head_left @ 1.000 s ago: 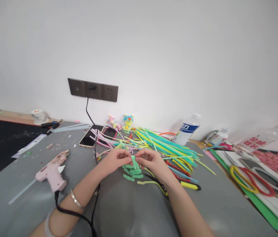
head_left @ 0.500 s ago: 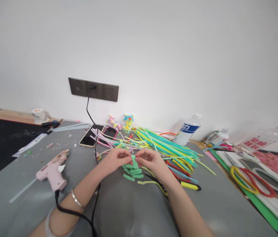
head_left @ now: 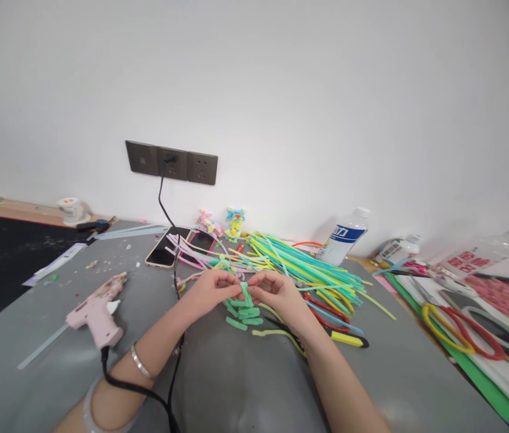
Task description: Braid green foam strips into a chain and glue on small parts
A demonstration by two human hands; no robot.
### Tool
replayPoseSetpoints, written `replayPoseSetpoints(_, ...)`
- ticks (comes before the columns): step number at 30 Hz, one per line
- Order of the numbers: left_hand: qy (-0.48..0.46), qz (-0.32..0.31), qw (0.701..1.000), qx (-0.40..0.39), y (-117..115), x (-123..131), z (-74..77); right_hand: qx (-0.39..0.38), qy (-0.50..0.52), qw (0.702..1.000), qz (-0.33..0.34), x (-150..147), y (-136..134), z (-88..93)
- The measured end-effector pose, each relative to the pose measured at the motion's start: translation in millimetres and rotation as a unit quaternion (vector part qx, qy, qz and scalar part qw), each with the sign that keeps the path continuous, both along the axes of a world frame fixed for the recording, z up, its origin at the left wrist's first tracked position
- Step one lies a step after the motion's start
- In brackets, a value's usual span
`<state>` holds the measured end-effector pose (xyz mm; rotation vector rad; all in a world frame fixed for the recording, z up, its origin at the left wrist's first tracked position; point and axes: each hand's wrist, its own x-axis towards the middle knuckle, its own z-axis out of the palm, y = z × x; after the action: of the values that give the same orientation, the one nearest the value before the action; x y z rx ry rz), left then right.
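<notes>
Between my two hands is a bent piece of green pipe cleaner, pinched at its upper part. My left hand closes thumb and forefinger on its left side. From the right, my right hand grips the same piece with thumb and fingertips. Several short green pipe cleaner pieces lie on the table just below my fingers. A pale yellow-green pipe cleaner curves beside my right wrist. The fingertips partly cover the held piece.
A pink glue gun lies at left, its black cord passing my left forearm. Behind my hands are a bundle of long pipe cleaners, a phone and small figures. A bottle leans near the wall; scissors lie right.
</notes>
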<state>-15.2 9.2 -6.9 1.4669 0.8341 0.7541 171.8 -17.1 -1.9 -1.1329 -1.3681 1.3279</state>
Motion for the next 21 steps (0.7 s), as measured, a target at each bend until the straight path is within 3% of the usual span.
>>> replayPoseSetpoints(13, 0.012, 0.001, 1.000, 0.006, -0.8, 0.2, 2.4, -0.008, -0.005, 1.000, -0.002, 0.1, 0.1, -0.7)
replayPoseSetpoints(21, -0.003, 0.025, 1.000, 0.013, -0.1, -0.5, 3.2, 0.034, -0.036, 0.999, -0.001, 1.8, -1.3, 3.1)
